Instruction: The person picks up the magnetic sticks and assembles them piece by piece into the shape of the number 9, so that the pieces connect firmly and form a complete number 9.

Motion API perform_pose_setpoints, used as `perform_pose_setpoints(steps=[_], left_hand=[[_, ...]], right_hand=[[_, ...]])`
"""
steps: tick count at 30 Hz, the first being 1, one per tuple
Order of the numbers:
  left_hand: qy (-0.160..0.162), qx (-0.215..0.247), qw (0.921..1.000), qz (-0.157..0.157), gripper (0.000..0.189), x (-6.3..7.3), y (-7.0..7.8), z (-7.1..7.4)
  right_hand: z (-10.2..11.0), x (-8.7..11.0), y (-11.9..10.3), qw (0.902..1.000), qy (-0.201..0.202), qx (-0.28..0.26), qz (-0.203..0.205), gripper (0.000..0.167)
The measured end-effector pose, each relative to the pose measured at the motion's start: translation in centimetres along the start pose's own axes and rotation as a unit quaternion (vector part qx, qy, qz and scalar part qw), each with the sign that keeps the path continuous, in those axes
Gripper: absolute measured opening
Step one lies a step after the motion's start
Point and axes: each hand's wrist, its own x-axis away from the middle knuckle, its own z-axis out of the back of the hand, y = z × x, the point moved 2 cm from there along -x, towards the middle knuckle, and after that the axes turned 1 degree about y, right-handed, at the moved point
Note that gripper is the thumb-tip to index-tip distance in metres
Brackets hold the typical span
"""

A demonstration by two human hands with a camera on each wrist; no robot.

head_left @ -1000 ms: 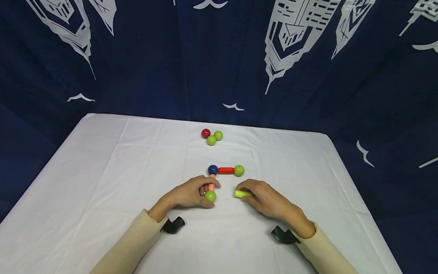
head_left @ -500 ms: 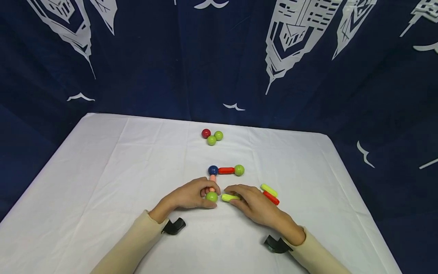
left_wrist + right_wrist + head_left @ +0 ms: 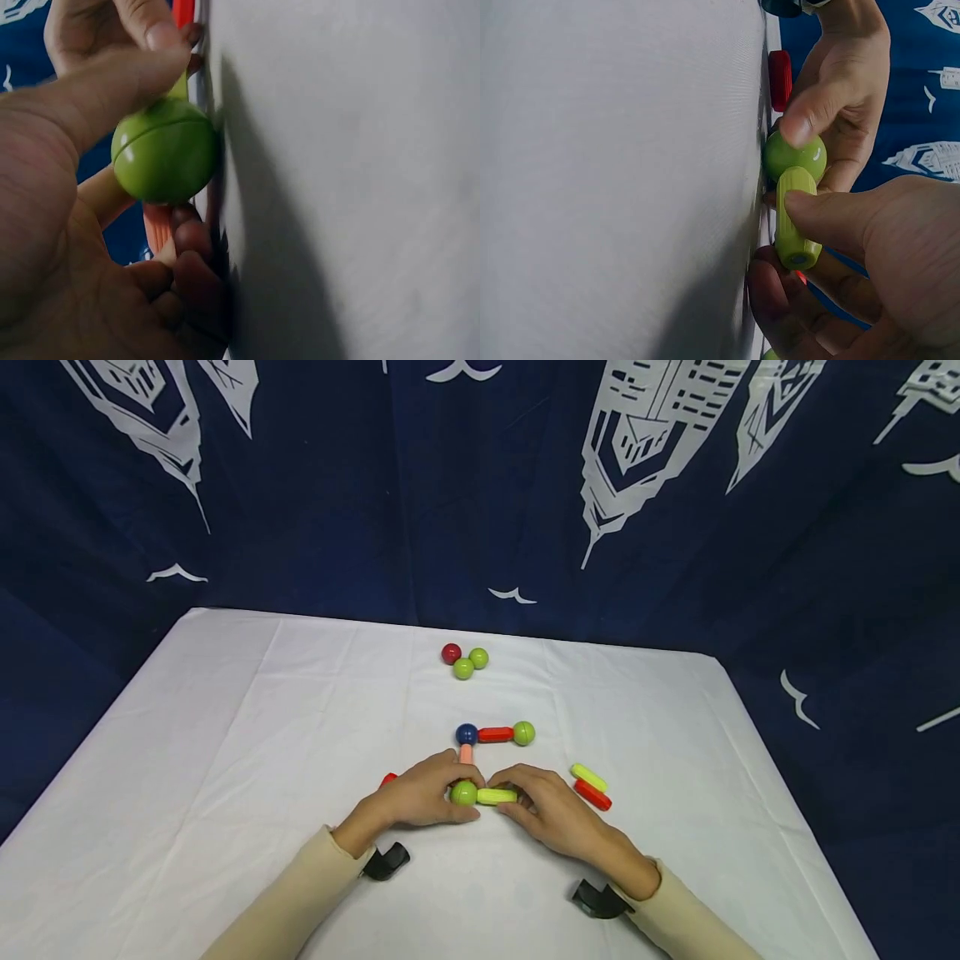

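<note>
My left hand [image 3: 429, 791] grips a green ball [image 3: 166, 152] at the near end of a pink rod [image 3: 467, 754]. That rod runs from the ball up to a blue ball [image 3: 467, 734]. From the blue ball, a red rod [image 3: 496, 735] leads right to another green ball [image 3: 524, 732]. My right hand [image 3: 558, 810] pinches a ribbed yellow-green rod [image 3: 796, 221] between thumb and fingers. Its left end meets the gripped green ball, and its free end shows a grey disc in the right wrist view. My left fingers partly cover the pink rod.
A red ball [image 3: 451, 653] and two green balls [image 3: 463, 669] sit together farther back on the white-covered table [image 3: 337, 693]. Right of my right hand lie a loose yellow-green rod [image 3: 589, 777] and a red rod [image 3: 593, 795]. Another red piece [image 3: 388, 779] peeks out behind my left hand.
My right hand has moved left, bringing the yellow-green rod against the green ball. Two loose rods behind it have come into view, as has a red piece behind my left hand.
</note>
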Motion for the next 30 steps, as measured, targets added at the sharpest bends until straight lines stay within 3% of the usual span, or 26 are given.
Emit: perform_pose_setpoints(steps=[6, 11, 16, 20, 24, 28, 30], left_hand=[[-0.008, -0.031, 0.9994, 0.009, 0.012, 0.1, 0.1, -0.3], [-0.016, -0.03, 0.9992, 0.018, 0.014, 0.2, 0.0, -0.2], [-0.023, -0.017, 0.9994, 0.017, 0.016, 0.1, 0.0, -0.2], [-0.026, -0.011, 0.9994, 0.019, 0.015, 0.1, -0.1, -0.3], [-0.03, -0.013, 0.9992, 0.022, 0.016, 0.1, -0.3, -0.3], [-0.031, -0.012, 0.9993, 0.018, 0.016, 0.1, -0.3, -0.2], [-0.031, -0.012, 0.9993, 0.018, 0.016, 0.1, -0.4, -0.3]], right_hand=[[0.4, -0.2, 0.1, 0.9999, -0.008, 0.013, 0.003, 0.025], [2.1, -0.9, 0.2, 0.9995, -0.003, 0.03, 0.011, 0.024], [5.0, -3.1, 0.7, 0.9986, 0.037, 0.034, 0.013, 0.022], [6.3, -6.2, 2.0, 0.9992, 0.039, 0.007, 0.002, 0.029], [6.4, -9.8, 4.3, 0.9955, 0.007, -0.07, -0.063, 0.039], [6.1, -12.8, 7.1, 0.9759, -0.026, -0.157, -0.15, 0.048], [5.8, -13.8, 8.6, 0.9668, -0.044, -0.184, -0.172, 0.051]])
